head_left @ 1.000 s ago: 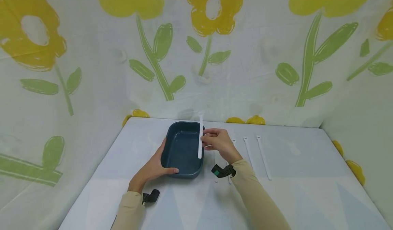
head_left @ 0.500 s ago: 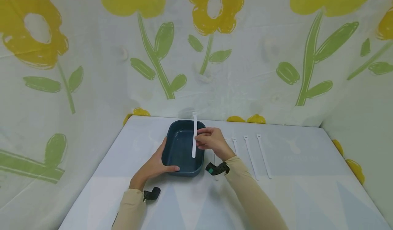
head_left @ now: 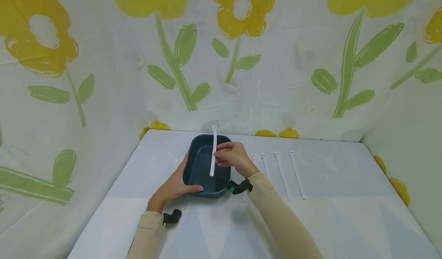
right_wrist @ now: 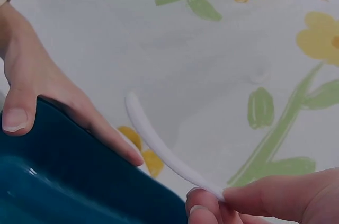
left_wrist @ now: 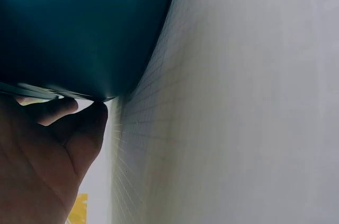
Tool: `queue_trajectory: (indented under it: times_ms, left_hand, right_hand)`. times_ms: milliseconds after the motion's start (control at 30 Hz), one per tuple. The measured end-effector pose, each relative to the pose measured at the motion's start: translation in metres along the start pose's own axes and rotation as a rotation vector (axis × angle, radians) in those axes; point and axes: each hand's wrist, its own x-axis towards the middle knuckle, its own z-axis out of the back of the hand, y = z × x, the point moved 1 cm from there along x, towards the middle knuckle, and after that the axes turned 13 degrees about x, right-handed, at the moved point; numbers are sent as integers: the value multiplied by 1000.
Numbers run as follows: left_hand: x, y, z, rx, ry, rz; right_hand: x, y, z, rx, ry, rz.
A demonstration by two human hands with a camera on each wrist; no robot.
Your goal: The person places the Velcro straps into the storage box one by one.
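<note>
A dark teal rectangular baking dish (head_left: 197, 170) sits on the table. My left hand (head_left: 173, 183) grips its left side, thumb over the near rim and fingers along the outer wall; the left wrist view shows this hand (left_wrist: 47, 150) against the wall from outside. Over the dish, my right hand (head_left: 235, 158) pinches a white cable tie (head_left: 213, 151) between thumb and fingers, its slotted head pointing away. Seen from the right wrist, the cable tie (right_wrist: 164, 152) is flat and bends gently upward from the fingertips.
To the right, several more white cable ties (head_left: 284, 177) lie side by side on the white table (head_left: 345, 197); my right hand and wrist partly cover some. A flower-printed cloth (head_left: 276, 71) hangs behind and along both sides.
My right hand has carried the cable tie leftward, from the dish's right rim to over its middle. The left hand keeps its hold on the dish.
</note>
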Motion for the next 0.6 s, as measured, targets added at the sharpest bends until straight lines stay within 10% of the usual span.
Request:
queue_trajectory:
  times_ms: [600]
  left_hand:
    - [0, 1, 1, -20, -7, -19]
  right_hand:
    - [9, -6, -16, 32, 31, -17]
